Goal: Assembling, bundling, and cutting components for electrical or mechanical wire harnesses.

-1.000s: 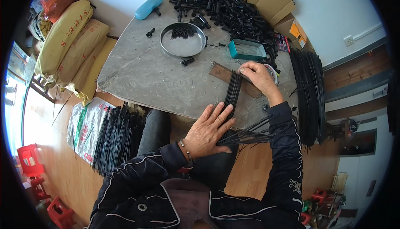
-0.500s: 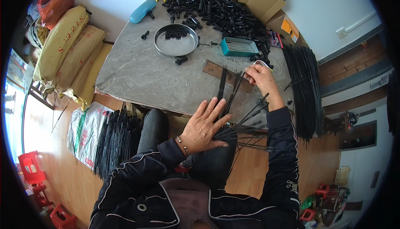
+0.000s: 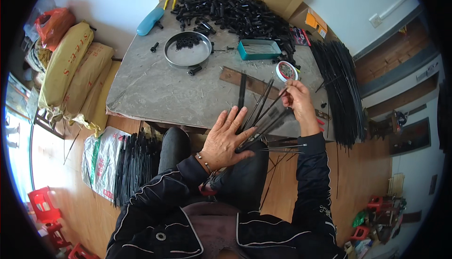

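My left hand (image 3: pixel 226 140) lies at the table's front edge, fingers spread, over the lower part of a fan of thin black rods (image 3: pixel 242 92). Several rods stick out past its fingertips across the table. To its right, my right hand (image 3: pixel 300 104) is closed, thumb and fingers pinching the upper end of one thin black rod. Some rods between my hands are smeared by motion. Beneath the rod tips is a flat brown strip (image 3: pixel 230 76). Just beyond my right hand sits a round white-rimmed container (image 3: pixel 286 71) with small bits inside.
A round metal tray (image 3: pixel 200 59) holds small black rings. Nearby are a teal box (image 3: pixel 259 50) and a heap of black tubular parts (image 3: pixel 235 14). Long black rods hang over the table's right edge (image 3: pixel 339 94). More rods (image 3: pixel 136 167) stand at lower left, near stacked yellow sacks (image 3: pixel 68 66).
The view has shifted slightly. My right hand has moved nearer to me, uncovering the round container; the rods between my hands have shifted. My left hand keeps its spread pose on the rods.
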The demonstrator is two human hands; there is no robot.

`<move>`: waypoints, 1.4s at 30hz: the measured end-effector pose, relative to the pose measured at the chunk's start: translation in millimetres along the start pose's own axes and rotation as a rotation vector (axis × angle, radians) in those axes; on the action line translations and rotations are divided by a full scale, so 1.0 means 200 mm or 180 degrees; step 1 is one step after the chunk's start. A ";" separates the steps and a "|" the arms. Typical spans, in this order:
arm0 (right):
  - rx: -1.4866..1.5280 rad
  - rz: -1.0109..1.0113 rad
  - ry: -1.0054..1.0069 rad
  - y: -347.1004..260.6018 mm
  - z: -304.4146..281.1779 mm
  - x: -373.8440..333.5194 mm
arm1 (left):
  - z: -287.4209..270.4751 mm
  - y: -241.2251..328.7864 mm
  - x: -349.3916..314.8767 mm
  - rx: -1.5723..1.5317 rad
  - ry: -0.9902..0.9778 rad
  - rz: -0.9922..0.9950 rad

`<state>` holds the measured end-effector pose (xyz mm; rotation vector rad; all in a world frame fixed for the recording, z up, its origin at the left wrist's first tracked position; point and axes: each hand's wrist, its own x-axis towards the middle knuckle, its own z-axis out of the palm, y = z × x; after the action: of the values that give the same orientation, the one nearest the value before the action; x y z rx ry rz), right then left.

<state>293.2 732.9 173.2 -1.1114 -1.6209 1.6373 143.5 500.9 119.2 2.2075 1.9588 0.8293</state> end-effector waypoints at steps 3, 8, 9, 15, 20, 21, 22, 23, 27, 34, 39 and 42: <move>0.0092 -0.0022 0.0102 0.03 -0.07 -0.10 | 0.02 -0.01 0.01 -0.0038 0.0127 0.0028; -0.0378 -0.0157 -0.0229 0.12 -0.15 -0.24 | 0.03 0.00 0.03 -0.0028 0.0207 -0.0027; -0.0882 -0.0235 -0.0139 0.15 -0.16 -0.26 | 0.03 0.00 0.03 -0.0075 0.0187 -0.0039; -0.2695 -0.2122 0.0301 0.19 -0.05 -0.37 | 0.04 0.02 0.03 0.0027 0.0234 -0.0028; -0.3737 -0.2724 0.0191 0.14 0.04 -0.41 | 0.05 0.01 0.03 0.0203 0.0101 0.0135; -0.3721 -0.2714 0.0213 0.14 0.04 -0.41 | 0.05 0.02 0.03 0.0188 0.0088 0.0122; -0.3753 -0.2493 0.0227 0.14 0.05 -0.41 | 0.05 0.02 0.04 0.0168 0.0075 0.0110; -0.3781 -0.2288 0.0223 0.15 0.05 -0.41 | 0.05 0.02 0.03 0.0180 0.0071 0.0111; -0.3840 -0.2211 0.0108 0.16 0.06 -0.36 | 0.04 0.02 0.02 0.0190 0.0075 0.0083; -0.4270 -0.2043 0.0274 0.16 0.06 -0.29 | 0.04 0.02 0.02 0.0094 0.0066 0.0078; -0.4226 -0.1833 0.0415 0.17 0.07 -0.26 | 0.06 0.02 0.02 0.0066 0.0198 0.0090; -0.4256 -0.1803 0.0567 0.17 0.05 -0.25 | 0.07 0.02 0.04 0.0012 0.0293 0.0142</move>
<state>314.7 681.1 146.3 -1.0758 -2.5886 -0.0640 153.3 512.8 111.5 2.2619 1.9583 0.9501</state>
